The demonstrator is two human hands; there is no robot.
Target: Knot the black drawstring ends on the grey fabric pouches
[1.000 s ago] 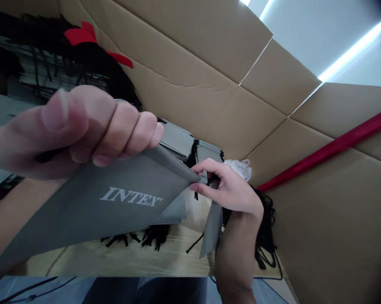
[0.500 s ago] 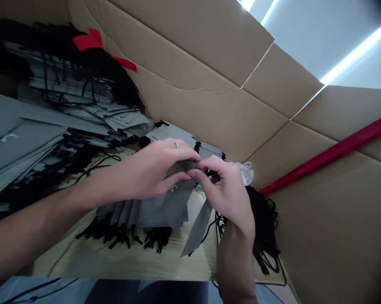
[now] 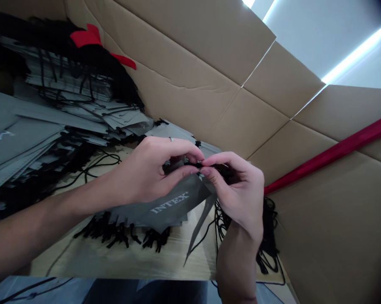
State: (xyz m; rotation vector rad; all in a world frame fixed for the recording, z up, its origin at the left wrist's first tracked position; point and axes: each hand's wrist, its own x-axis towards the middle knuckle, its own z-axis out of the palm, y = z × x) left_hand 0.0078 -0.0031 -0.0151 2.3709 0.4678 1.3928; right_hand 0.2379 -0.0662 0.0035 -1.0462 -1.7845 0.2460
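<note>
My left hand (image 3: 165,169) and my right hand (image 3: 236,185) meet near the middle, thumbs and forefingers pinched almost tip to tip. Between them they hold the black-corded top edge of a grey bag (image 3: 177,202), whose white INTEX lettering faces me. The bag hangs over a row of grey bags with knotted black cord ends (image 3: 114,230). A narrow grey strip (image 3: 202,226) hangs below my right hand. The fingers partly hide the cord at the pinch.
Stacked grey bags (image 3: 35,143) with black cords fill the left side, a red band (image 3: 85,38) on top. Cardboard walls (image 3: 190,55) rise behind and right, crossed by a dark red strap (image 3: 332,152). Black cords (image 3: 268,236) lie right of my right wrist.
My right hand has shifted slightly right. The held bag has spread and turned, bringing the INTEX lettering into view, and black cord now shows between my fingers.
</note>
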